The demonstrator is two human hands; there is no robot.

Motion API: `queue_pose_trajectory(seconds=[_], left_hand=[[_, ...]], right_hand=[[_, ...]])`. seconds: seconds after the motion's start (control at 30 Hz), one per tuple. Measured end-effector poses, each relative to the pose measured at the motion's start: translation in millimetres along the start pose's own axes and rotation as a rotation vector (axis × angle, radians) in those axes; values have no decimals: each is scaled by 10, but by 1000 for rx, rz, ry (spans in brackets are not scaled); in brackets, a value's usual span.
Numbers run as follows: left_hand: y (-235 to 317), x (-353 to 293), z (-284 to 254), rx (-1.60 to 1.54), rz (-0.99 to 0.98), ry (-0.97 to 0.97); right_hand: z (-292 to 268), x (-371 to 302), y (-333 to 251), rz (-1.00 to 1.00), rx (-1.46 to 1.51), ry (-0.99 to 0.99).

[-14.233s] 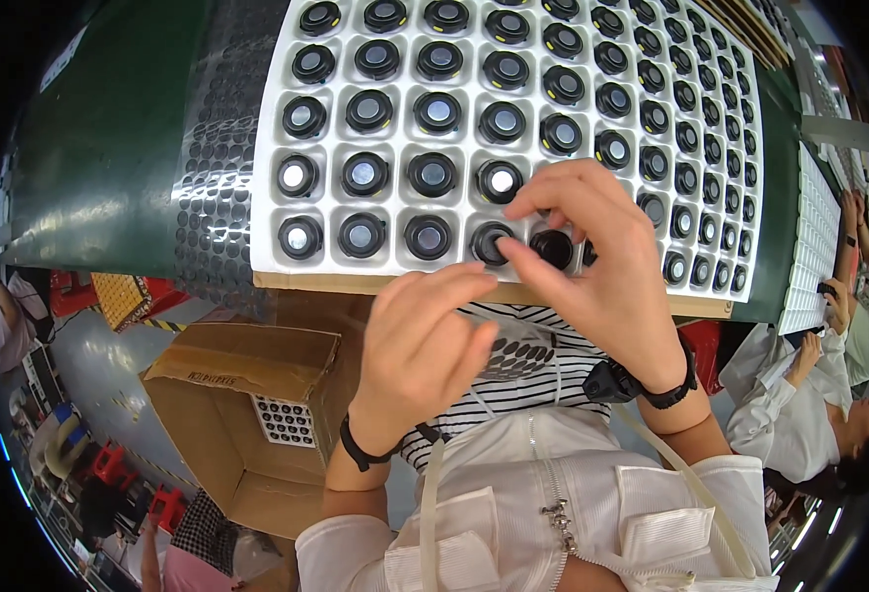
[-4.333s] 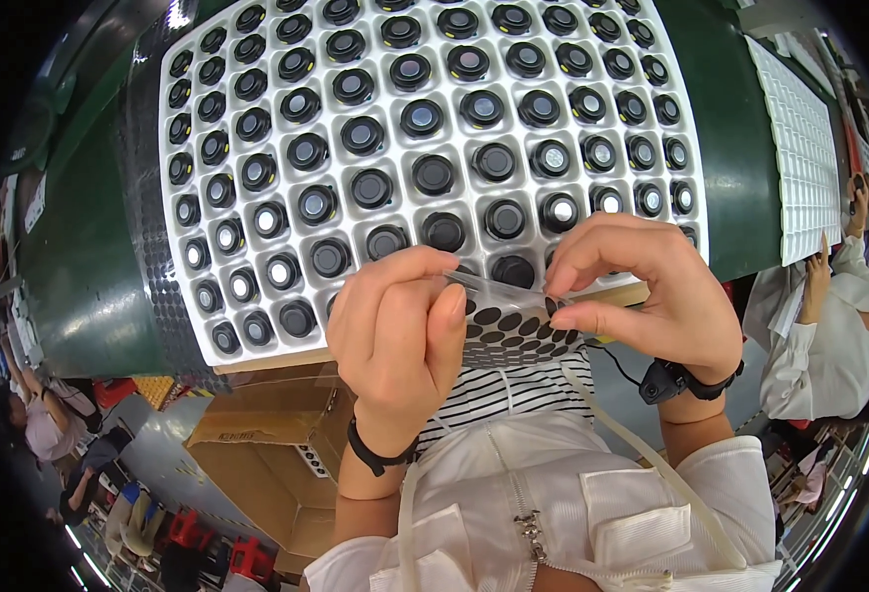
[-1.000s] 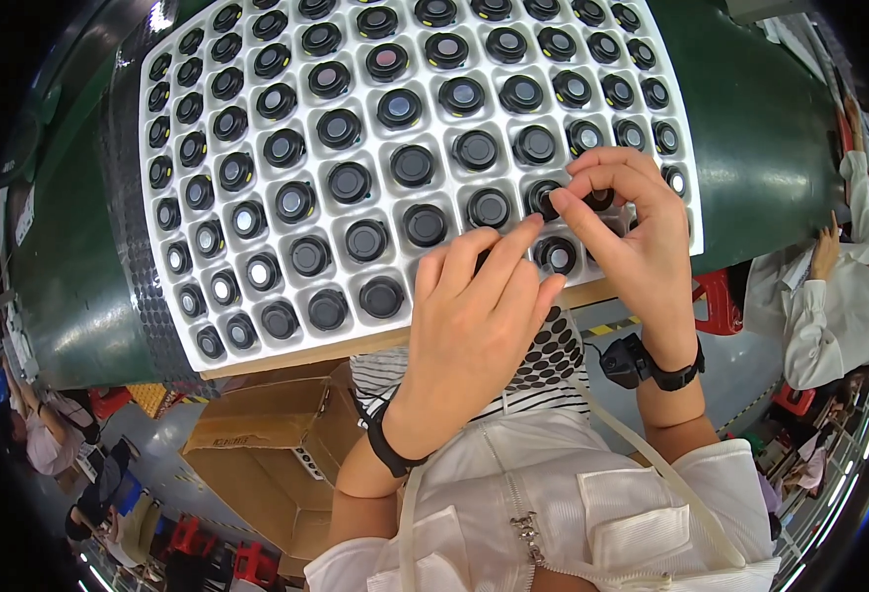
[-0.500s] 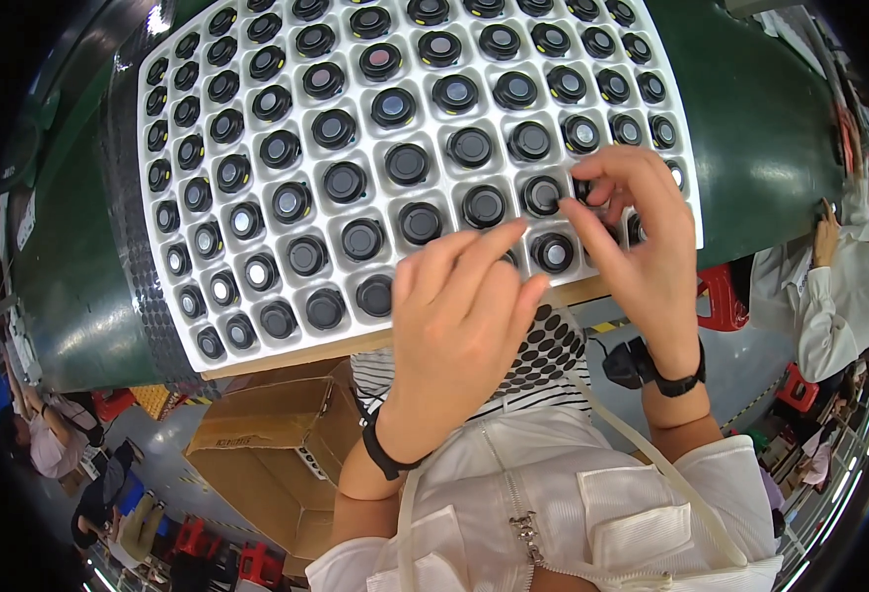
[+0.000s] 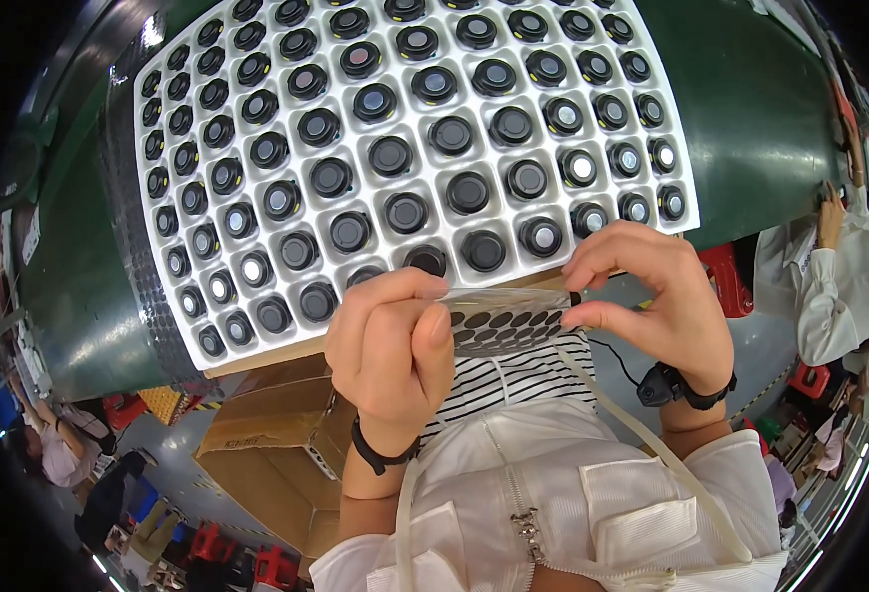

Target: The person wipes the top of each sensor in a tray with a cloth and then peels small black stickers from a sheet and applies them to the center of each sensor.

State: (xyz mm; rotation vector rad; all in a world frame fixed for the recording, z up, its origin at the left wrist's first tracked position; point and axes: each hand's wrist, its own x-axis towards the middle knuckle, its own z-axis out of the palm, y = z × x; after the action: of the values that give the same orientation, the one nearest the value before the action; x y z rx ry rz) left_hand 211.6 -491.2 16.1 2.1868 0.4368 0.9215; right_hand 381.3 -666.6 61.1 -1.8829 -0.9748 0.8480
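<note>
A white tray [image 5: 208, 326] with many square pockets lies on the green table [image 5: 760, 109], each pocket holding a round black lens part [image 5: 467, 190]. Below its near edge my left hand [image 5: 390, 350] grips the left end of a clear strip of round black stickers [image 5: 504, 321]. My right hand [image 5: 656, 296] pinches the strip's right end between thumb and forefinger. The strip hangs flat between both hands, just in front of the tray's front row.
A sheet of black dots [image 5: 124, 227] lies under the tray's left side. An open cardboard box [image 5: 277, 454] stands on the floor below. Another person in white [image 5: 839, 276] sits at the right. More people [image 5: 60, 454] are at the lower left.
Both hands have come off the tray's front pockets and drawn back toward me. They now hold the sticker strip stretched between them.
</note>
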Motion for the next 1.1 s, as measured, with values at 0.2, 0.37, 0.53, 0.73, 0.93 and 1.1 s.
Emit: queue_pose_trajectory(seconds=[0.2, 0.37, 0.53, 0.73, 0.93, 1.1], left_hand=[[5, -23, 11, -8, 47, -4], [52, 39, 20, 49, -116, -50], [10, 63, -13, 70, -192, -119], [84, 44, 142, -8, 112, -433], [116, -36, 224, 1, 125, -496], [112, -38, 236, 3, 111, -479]], right_hand=[[23, -53, 13, 115, 42, 53], [88, -121, 83, 14, 19, 117], [-27, -75, 177, -140, -3, 122], [217, 94, 128, 93, 3, 366], [281, 143, 142, 48, -190, 381], [274, 146, 154, 28, -224, 373]])
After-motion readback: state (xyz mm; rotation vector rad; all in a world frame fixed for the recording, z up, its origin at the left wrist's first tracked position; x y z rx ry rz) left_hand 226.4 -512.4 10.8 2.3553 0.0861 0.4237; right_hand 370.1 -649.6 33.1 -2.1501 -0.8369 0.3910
